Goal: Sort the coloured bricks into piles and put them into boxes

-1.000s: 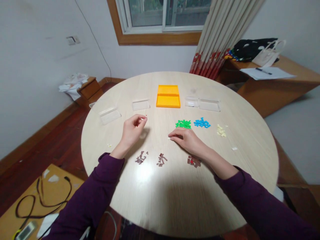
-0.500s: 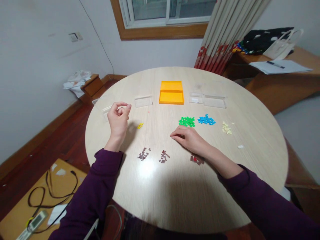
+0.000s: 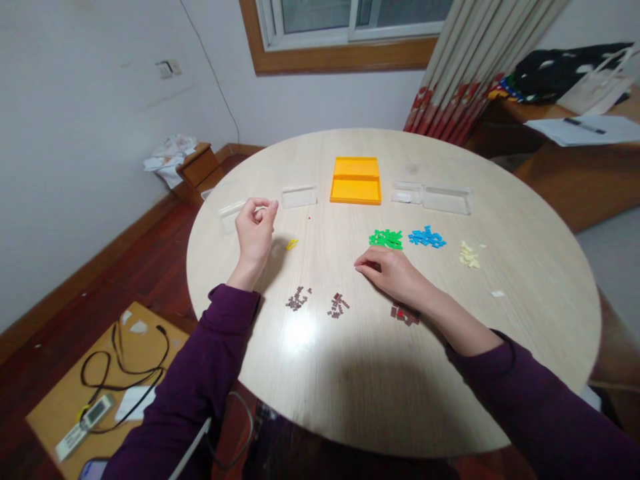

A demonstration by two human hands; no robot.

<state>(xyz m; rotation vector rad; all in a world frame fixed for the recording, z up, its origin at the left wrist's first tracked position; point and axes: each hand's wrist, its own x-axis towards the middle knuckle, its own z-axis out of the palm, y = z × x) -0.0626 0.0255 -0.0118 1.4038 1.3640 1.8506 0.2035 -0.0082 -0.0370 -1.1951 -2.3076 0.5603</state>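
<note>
My left hand (image 3: 256,230) is raised over the left side of the table, thumb and index finger pinched together; anything between them is too small to see. Just right of it lie a few small yellow pieces (image 3: 291,245). My right hand (image 3: 390,272) is near the table's middle with its fingertips pressed together, and what they hold, if anything, is hidden. Right behind that hand sits a pile of green pieces (image 3: 386,239), with blue pieces (image 3: 427,237) beside it. Small brown pieces lie in separate piles nearer me, one on the left (image 3: 298,299), another in the middle (image 3: 338,306).
An open orange case (image 3: 355,193) stands at the back of the round table (image 3: 350,387). Clear plastic boxes (image 3: 299,197) flank it. Pale yellow pieces (image 3: 469,255) and a white scrap (image 3: 497,294) lie on the right. More brown pieces (image 3: 404,315) are under my right forearm.
The whole view has shifted, so everything appears farther right and slightly higher. Both hands keep nearly the same pose and place over the table; the piles look unchanged.
</note>
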